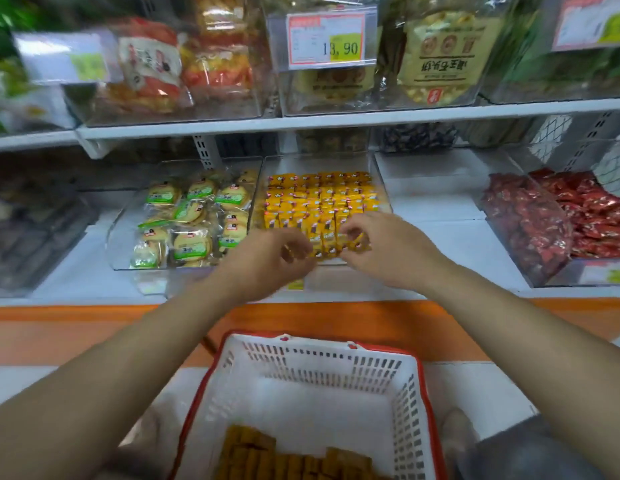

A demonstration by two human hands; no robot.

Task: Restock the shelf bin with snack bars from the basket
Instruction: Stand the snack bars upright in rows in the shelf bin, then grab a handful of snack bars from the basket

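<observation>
White slotted plastic basket with red rim (322, 362), close below: brown snack bars (267, 459) stacked on its near floor. Above it, clear plastic shelf bin (379, 174) on the lower shelf, packed with rows of yellow-wrapped bars (319, 199); their print is too small to read. Right hand (388, 251) pinches one yellow bar at the front row. Left hand (267, 261) just beside it, fingers curled; blur hides whether they hold anything. Upper-shelf price tag (331, 41) reads "13.90".

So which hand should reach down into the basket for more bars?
Probably the left. The right hand is busy pinching yellow bars in the bin's front row. The left hand hovers at the bin edge, seemingly freer, though blur hides its fingers. The brown bars in the basket lie below, slightly leftward.
</observation>
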